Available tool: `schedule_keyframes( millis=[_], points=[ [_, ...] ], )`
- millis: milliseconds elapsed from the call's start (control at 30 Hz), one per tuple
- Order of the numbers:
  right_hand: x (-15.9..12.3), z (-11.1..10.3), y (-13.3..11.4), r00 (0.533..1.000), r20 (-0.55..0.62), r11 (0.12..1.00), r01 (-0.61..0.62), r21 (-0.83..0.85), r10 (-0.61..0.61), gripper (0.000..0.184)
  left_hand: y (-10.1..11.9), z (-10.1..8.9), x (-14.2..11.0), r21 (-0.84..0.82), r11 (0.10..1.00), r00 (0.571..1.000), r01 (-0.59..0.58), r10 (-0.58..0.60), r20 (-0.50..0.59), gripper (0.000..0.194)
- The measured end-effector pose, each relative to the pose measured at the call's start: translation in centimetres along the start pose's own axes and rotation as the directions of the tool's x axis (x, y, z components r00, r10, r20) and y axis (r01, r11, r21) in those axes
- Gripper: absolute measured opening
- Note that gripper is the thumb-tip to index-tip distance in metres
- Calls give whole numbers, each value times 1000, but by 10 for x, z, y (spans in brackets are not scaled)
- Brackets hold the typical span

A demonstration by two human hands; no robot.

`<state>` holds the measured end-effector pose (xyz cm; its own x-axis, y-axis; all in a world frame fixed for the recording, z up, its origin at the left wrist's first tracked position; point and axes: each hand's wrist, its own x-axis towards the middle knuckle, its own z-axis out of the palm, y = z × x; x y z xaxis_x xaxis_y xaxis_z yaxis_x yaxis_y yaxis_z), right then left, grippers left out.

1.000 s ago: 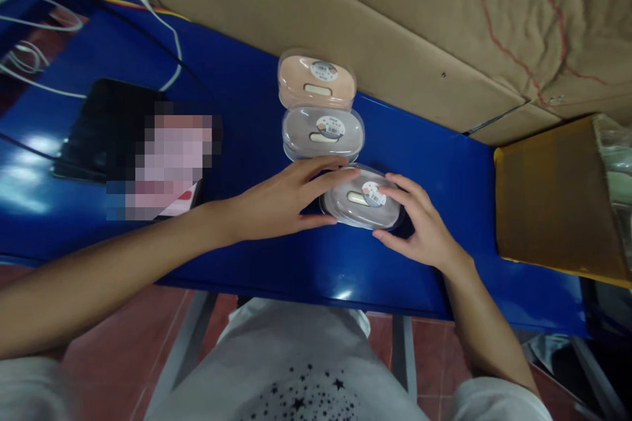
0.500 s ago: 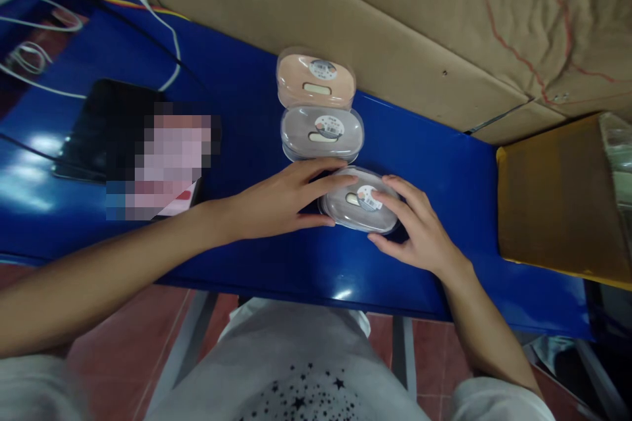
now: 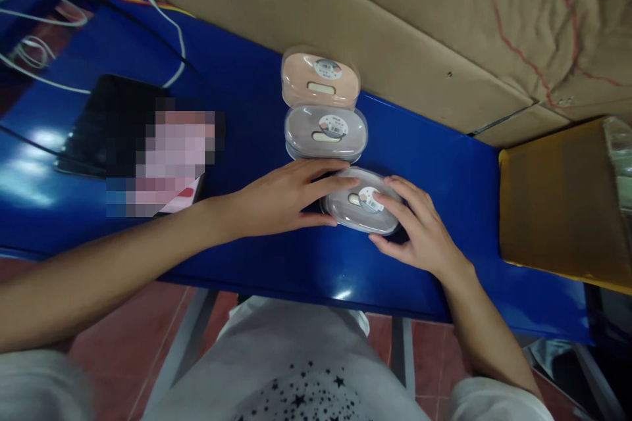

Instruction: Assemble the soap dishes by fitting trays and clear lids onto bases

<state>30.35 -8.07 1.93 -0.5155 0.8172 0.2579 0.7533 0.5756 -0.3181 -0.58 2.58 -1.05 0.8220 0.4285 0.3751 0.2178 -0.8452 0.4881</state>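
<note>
Nearest to me on the blue table is a grey oval soap box [image 3: 345, 206] with a clear lid, a round label and a small cream inset. My left hand [image 3: 301, 194] grips its left end, thumb at the near edge and fingers over the lid. My right hand [image 3: 415, 223] is curved round the right end, one fingertip on the label and the thumb at the near side. Just beyond stands a second grey soap box [image 3: 301, 131], and behind that a peach soap box [image 3: 296, 79]. The three form a rough column.
A cardboard wall [image 3: 375, 33] runs along the table's back. At right stands a brown carton [image 3: 553, 204] with yellow tape. A black item [image 3: 99, 118] and a partly blurred pink item [image 3: 172, 158] lie at left, near white cables [image 3: 180, 46] and dark wires.
The view has shifted very slightly. Both hands keep the same hold on the grey soap box, and nothing else has visibly moved.
</note>
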Motion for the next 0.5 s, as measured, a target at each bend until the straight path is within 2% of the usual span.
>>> schedule_keyframes(
  millis=[500],
  points=[
    [0,-1,-1,1000,9,1000,-1,-21,2,88,3,-1,1,7,1000,999,26,-27,28,65]
  ],
)
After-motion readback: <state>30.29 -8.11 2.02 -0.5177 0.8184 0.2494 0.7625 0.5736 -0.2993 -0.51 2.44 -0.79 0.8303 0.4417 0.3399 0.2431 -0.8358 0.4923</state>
